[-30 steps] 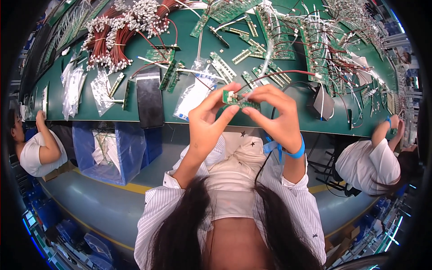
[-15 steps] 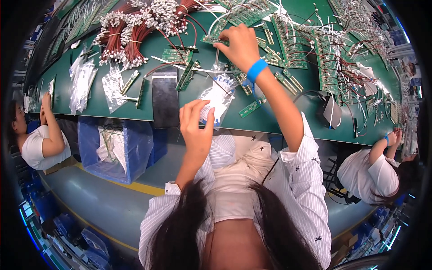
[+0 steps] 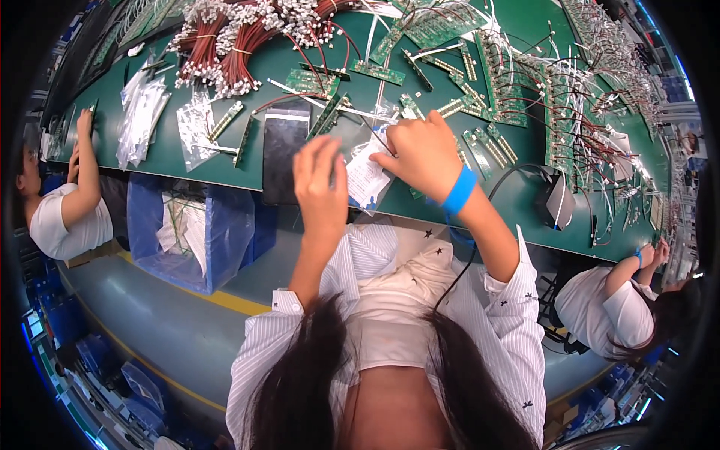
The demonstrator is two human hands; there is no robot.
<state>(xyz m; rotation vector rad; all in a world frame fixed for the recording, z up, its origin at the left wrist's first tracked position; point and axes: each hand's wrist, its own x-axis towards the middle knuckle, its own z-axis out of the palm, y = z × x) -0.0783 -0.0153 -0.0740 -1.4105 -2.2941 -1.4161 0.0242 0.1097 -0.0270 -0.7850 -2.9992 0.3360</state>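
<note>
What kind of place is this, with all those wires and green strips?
It looks like an electronics assembly workshop. A long green workbench is strewn with narrow circuit boards and bundles of red wire harnesses, and other workers sit along it on either side.

A second ago both hands meet in front of the chest, pinching a small green board between their fingertips. That board is no longer between them. The right hand, which half a second ago stretches far up the green table among the circuit strips, is now drawn back toward the near edge and closes on a clear plastic bag with a white slip inside. The left hand, loosely curled before, now opens its fingers beside that bag.
</note>
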